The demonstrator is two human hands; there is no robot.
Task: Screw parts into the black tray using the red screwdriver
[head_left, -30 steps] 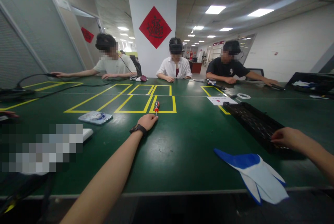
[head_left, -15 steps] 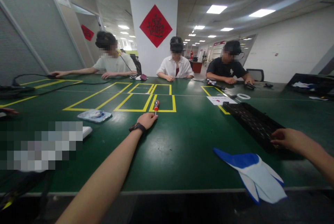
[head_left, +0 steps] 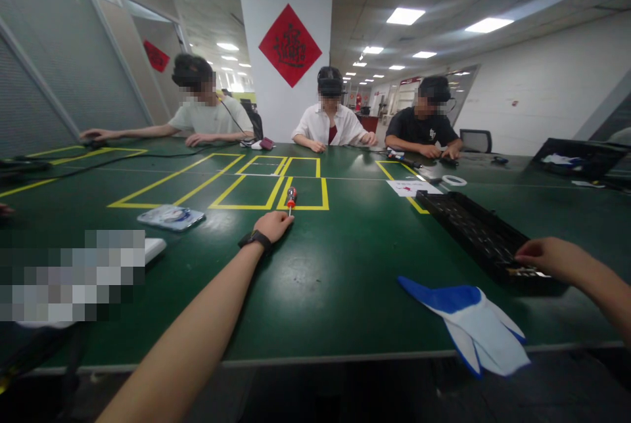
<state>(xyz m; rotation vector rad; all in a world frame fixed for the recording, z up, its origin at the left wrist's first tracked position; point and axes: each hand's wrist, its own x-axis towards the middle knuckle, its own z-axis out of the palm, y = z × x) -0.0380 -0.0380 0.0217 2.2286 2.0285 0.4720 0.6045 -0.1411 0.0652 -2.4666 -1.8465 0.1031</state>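
Pinching the shaft of a screwdriver [head_left: 292, 198], as far as I can see, the left hand [head_left: 273, 226] rests near mid-frame, the handle pointing away from it over yellow tape [head_left: 326, 194]. At the right of the frame, the right hand [head_left: 557, 259] bends its fingertips over the near end of a black case [head_left: 463, 226]; whether they grip anything I cannot tell. I'd judge the step to be picking among the small pieces [head_left: 526, 272] there; the next move seems to call for a fine fingertip hold, with the screwdriver steady. At top centre, a red diamond [head_left: 290, 46] bears ornate black Chinese lettering. The print on a white sheet [head_left: 414, 188], right of centre, is too small to read.
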